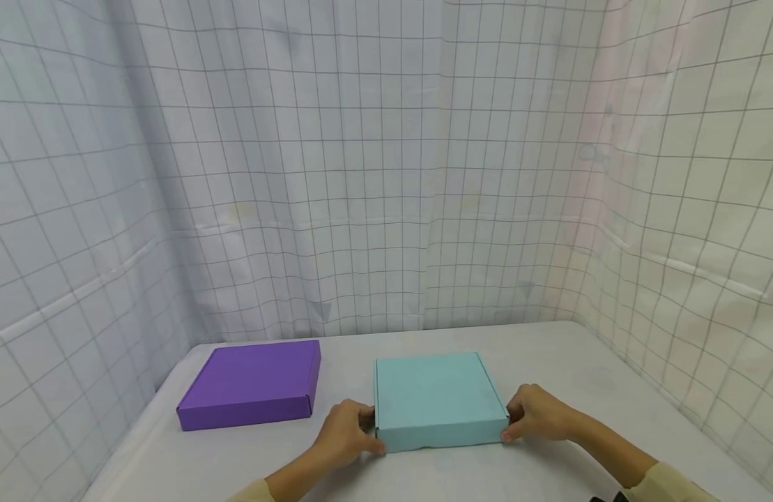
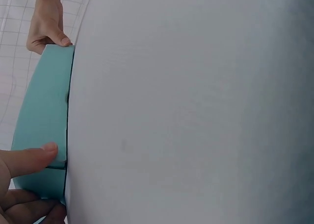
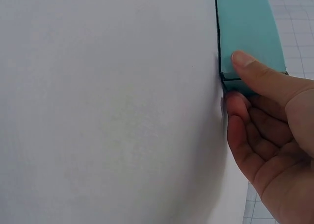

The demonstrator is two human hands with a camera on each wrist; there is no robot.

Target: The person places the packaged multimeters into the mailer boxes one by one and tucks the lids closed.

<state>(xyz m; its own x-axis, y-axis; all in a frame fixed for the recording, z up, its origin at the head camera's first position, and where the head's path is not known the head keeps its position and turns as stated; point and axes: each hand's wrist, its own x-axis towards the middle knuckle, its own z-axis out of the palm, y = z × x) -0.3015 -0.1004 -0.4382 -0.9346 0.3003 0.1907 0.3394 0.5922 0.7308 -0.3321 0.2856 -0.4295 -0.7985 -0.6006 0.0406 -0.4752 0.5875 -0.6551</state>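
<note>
A flat turquoise cardboard box [image 1: 438,390] with its lid down lies on the white table in the head view. My left hand [image 1: 343,436] grips its front left corner, thumb on the front wall and fingers curled along the side. At the front right corner my right hand [image 1: 543,413] holds the box the same way. In the left wrist view the left thumb [image 2: 32,160] presses the turquoise front wall [image 2: 46,101]. The right wrist view has the right thumb [image 3: 260,74] on that wall, with the other fingers bent at the side.
Left of the turquoise box, a flat purple cardboard box [image 1: 254,383] lies lid down near the table's left edge. The white table [image 1: 461,481] is enclosed at the back and sides by white curtains [image 1: 373,174] with a dark grid.
</note>
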